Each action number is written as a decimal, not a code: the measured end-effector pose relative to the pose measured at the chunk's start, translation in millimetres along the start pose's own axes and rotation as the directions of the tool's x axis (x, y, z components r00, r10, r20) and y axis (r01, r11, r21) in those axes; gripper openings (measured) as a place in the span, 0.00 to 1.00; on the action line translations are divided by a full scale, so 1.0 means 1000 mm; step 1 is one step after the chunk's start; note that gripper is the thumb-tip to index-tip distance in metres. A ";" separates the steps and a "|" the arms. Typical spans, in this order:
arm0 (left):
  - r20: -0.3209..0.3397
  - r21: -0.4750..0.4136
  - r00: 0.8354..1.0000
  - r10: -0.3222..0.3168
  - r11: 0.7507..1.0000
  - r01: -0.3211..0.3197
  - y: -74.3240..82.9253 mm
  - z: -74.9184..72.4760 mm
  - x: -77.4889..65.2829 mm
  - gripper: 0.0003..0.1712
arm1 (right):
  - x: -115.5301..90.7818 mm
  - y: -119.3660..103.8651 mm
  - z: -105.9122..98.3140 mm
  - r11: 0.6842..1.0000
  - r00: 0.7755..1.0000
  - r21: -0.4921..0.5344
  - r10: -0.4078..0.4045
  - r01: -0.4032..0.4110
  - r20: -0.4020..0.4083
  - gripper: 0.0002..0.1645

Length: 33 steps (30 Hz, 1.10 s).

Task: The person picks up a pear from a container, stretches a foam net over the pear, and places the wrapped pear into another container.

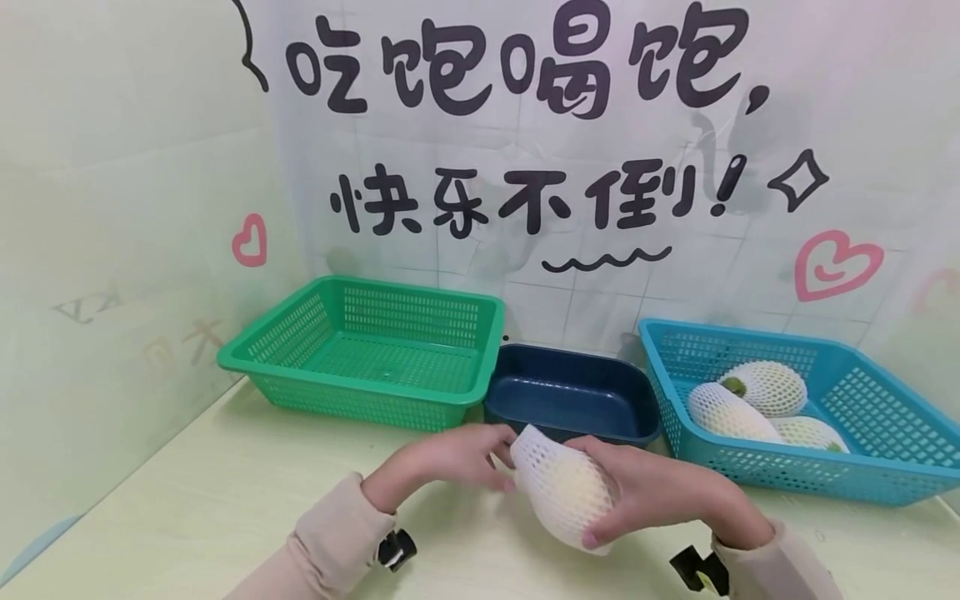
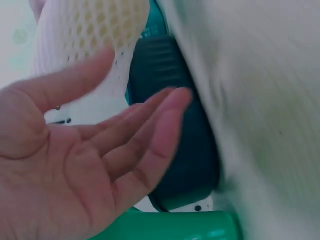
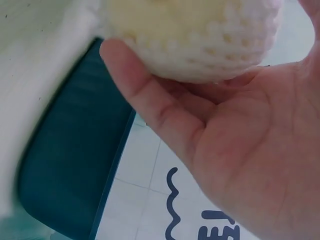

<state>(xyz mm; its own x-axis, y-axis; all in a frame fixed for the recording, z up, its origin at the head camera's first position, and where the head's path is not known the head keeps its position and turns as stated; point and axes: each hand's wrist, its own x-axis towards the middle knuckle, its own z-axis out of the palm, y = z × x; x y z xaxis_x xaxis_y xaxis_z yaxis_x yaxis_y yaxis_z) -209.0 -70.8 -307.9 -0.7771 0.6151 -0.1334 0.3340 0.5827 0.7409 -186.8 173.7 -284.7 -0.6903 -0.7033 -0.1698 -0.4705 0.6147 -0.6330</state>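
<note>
A pale yellow fruit (image 1: 566,492) in a white foam net is held above the pale table by my right hand (image 1: 648,490). The thumb lies along its near side and the fingers reach round the far side and underneath, as the right wrist view shows. The loose, narrow end of the foam net (image 2: 92,45) points up toward my left hand (image 1: 468,457). That hand is beside the net with its fingers loosely bent and its palm bare. Behind both hands sits a dark blue basin (image 1: 573,398), with nothing visible inside.
At the back left stands a green mesh basket (image 1: 352,387) with nothing visible in it. A blue mesh basket (image 1: 825,477) on the right contains several netted fruits (image 1: 731,414). Behind them hangs a white wall sheet (image 1: 465,133) with black lettering.
</note>
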 end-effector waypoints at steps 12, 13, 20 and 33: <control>-0.159 0.004 0.987 0.035 0.999 -0.035 -0.008 -0.010 0.002 0.01 | 0.004 -0.001 0.002 0.994 0.998 -0.085 0.065 -0.066 -0.019 0.51; -0.146 -0.013 0.989 0.028 0.999 -0.031 -0.008 -0.011 0.002 0.02 | 0.005 0.000 0.002 0.993 0.998 -0.098 0.066 -0.068 -0.021 0.51; 0.042 0.009 0.999 0.027 1.000 -0.028 -0.009 -0.013 0.001 0.08 | 0.008 0.002 0.006 0.989 0.996 -0.120 0.089 -0.090 -0.015 0.49; 0.030 0.137 0.999 -0.026 0.990 0.022 -0.012 0.003 0.008 0.12 | 0.010 0.005 0.007 0.991 0.996 -0.102 0.090 -0.091 -0.012 0.50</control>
<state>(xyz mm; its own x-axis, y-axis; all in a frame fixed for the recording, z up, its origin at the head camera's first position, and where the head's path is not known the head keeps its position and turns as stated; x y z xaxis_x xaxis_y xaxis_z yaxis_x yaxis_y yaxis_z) -217.7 -71.4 -319.8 -0.7692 0.6152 -0.1725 0.3868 0.6633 0.6406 -192.5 167.1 -295.4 -0.7364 -0.6408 -0.2169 -0.4595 0.7091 -0.5348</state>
